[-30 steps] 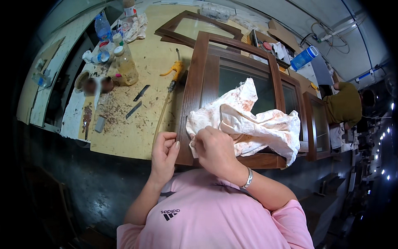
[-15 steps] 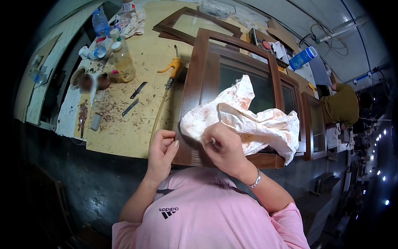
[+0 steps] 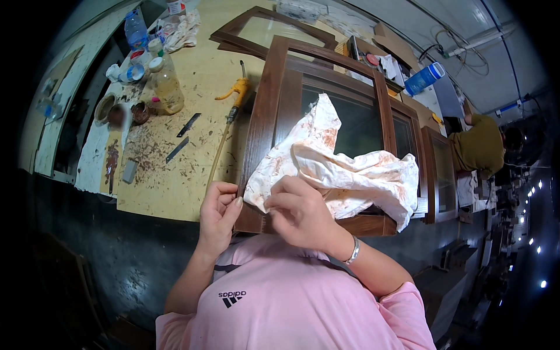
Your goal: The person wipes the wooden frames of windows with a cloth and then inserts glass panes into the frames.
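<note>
A brown wooden frame door with glass panels (image 3: 265,111) lies on the bench in front of me. A crumpled white cloth (image 3: 356,172) with reddish-brown stains is spread over its lower part. My right hand (image 3: 300,213) is closed at the cloth's near left corner, with thumb and fingers pinching the fabric low on the frame. Beside the frame's near left corner, my left hand (image 3: 219,219) is closed, fingers curled and thumb up against the edge. Whatever lies inside its fingers is hidden.
Left of the frame lie a yellow air blow gun (image 3: 234,93) with its hose, two dark blades (image 3: 188,125) and a grey block (image 3: 129,171). Bottles (image 3: 167,87) and stained pots stand farther left. More frames (image 3: 256,26) lie behind. A person (image 3: 478,146) works at far right.
My right hand has shifted left and slightly down, drawing the cloth's corner toward the frame's near left corner. The left hand stays beside the frame's edge.
</note>
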A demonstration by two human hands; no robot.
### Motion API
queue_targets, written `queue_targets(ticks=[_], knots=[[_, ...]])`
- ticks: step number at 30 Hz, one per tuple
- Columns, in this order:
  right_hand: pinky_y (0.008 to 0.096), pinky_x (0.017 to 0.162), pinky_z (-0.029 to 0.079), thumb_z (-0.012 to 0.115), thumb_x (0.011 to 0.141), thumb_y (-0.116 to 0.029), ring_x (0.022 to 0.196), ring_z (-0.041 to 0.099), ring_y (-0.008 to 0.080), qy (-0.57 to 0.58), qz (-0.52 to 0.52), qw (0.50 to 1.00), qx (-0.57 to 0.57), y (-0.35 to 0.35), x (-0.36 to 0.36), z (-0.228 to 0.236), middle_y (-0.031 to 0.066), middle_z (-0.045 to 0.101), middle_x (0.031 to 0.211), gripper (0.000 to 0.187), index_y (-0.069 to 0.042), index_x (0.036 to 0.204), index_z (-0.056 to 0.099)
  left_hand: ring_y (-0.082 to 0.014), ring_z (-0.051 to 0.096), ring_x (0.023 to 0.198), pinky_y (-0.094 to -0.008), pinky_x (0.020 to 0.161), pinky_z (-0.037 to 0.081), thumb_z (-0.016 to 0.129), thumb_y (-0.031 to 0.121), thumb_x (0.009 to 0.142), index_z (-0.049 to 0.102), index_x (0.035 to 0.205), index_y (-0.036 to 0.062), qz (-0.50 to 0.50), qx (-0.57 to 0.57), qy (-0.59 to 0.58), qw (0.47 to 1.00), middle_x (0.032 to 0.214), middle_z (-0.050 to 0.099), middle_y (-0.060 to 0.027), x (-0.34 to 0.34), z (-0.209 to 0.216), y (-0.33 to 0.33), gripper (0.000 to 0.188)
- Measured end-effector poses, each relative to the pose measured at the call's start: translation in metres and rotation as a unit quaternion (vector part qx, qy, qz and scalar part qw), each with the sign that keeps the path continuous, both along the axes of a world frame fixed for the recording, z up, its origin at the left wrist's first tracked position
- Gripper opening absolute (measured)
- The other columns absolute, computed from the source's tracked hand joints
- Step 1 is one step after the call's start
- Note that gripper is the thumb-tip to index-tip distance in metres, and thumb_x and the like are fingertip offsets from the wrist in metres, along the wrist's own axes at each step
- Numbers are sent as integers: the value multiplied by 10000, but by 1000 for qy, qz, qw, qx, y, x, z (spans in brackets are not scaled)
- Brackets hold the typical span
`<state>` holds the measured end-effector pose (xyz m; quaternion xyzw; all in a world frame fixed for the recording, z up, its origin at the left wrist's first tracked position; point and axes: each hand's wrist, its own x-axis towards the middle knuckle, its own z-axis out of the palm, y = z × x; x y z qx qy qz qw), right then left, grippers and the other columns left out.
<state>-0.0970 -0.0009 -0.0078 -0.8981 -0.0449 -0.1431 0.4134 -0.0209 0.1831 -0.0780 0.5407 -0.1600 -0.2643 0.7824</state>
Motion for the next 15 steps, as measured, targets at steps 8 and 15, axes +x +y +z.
queue_targets(ticks=[8,15], knots=[[352,637,475,759,749,-68,691,575,236,50,-91,994,33,6,12,-4,83,579,781,118,-36,728,648,-91,607,914,-226,806,480,518,-5,987,464,1182,-17,11,-11,5,1000,1041,652,-114,-2,2,-1,203],[346,650,477,748,773,-53,698,600,220,91,-93,991,21,7,20,3,89,600,755,102,-11,812,665,-85,600,900,-225,804,475,511,-12,986,467,1178,-18,15,-2,3,1000,1030,648,-107,-3,1,-2,196]])
